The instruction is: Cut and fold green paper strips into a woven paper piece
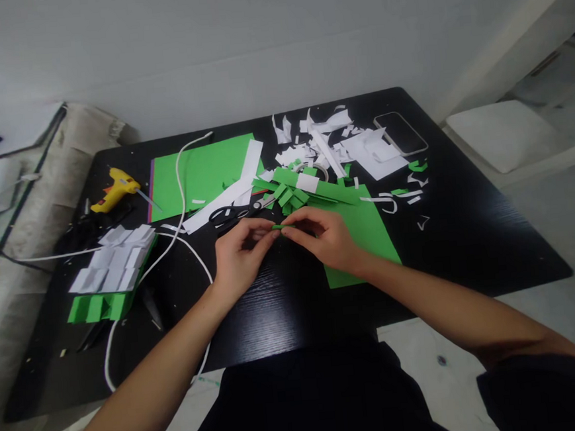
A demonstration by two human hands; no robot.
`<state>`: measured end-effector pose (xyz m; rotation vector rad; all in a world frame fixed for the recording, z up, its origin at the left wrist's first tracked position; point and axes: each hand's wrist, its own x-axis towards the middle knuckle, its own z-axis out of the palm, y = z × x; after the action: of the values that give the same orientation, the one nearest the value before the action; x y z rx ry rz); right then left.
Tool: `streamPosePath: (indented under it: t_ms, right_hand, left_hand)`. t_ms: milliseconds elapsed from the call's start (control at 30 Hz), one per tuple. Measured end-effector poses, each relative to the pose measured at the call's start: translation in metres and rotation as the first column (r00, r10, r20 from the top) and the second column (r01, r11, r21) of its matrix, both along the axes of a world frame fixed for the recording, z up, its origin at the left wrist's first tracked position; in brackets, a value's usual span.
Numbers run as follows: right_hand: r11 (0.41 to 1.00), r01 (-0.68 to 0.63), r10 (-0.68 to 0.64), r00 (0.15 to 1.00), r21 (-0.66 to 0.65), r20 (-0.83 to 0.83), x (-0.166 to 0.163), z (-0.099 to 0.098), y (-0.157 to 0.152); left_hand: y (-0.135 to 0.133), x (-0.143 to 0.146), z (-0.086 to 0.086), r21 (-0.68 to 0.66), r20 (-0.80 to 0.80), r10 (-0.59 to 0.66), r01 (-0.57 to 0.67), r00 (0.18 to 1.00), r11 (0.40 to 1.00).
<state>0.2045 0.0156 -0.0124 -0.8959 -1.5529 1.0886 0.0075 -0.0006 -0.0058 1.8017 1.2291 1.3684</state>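
Note:
A small green paper piece [278,227] is pinched between the fingertips of my left hand [242,249] and my right hand [323,238], above the near middle of the black table. Fingers hide part of it, so its full shape cannot be made out. Just beyond my hands lies a pile of folded green paper pieces [291,196], with a white strip across a green one. Black-handled scissors [235,214] rest beyond my left hand. A green sheet [363,236] lies partly under my right wrist.
At the left, a block of white and green folded paper [107,269] stands near a yellow glue gun [115,189]. A white cable [181,177] loops across the table [469,241]. White paper scraps [321,140] and a phone [400,133] lie at the back right.

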Motion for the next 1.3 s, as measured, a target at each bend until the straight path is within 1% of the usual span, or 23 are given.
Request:
streamPosePath:
  t_ms: [200, 367, 533, 667, 900, 1033, 1300]
  right_hand:
    - [1.0, 0.022, -0.022, 1.0, 0.02, 0.003, -0.0004, 0.0018, -0.0001]
    - [0.999, 0.037, -0.038, 0.999, 0.036, 0.016, -0.0008, 0.0024, -0.0007]
    - [0.998, 0.059, -0.059, 0.998, 0.018, 0.036, -0.001, 0.0015, -0.0009]
    - [0.998, 0.059, -0.059, 0.998, -0.009, 0.015, -0.0008, 0.0008, -0.0005]
    - [0.997, 0.052, -0.054, 0.998, 0.053, 0.04, -0.0001, 0.0021, -0.0008]
    - [0.997, 0.043, -0.045, 0.998, 0.072, 0.035, -0.0001, 0.002, -0.0006]
    - [0.999, 0.038, -0.038, 0.999, -0.034, -0.004, -0.0008, -0.0004, -0.0004]
  left_hand:
    - [-0.0005, -0.0006, 0.0017, 0.036, -0.049, 0.0, 0.002, 0.999, 0.999]
    - [-0.0004, -0.0009, 0.0014, 0.054, -0.052, 0.002, 0.001, 0.999, 0.999]
    - [-0.0011, -0.0004, 0.0016, 0.041, -0.052, 0.003, -0.001, 0.999, 0.999]
    - [-0.0013, -0.0003, 0.0025, 0.04, -0.05, -0.014, 0.016, 0.999, 0.999]
    - [-0.0009, -0.0005, 0.0049, 0.016, -0.068, -0.079, 0.081, 0.994, 0.997]
    - [-0.0008, -0.0008, 0.0066, 0.028, -0.107, -0.086, 0.09, 0.991, 0.996]
    - [-0.0015, -0.0006, 0.0069, 0.029, -0.091, -0.063, 0.066, 0.994, 0.997]
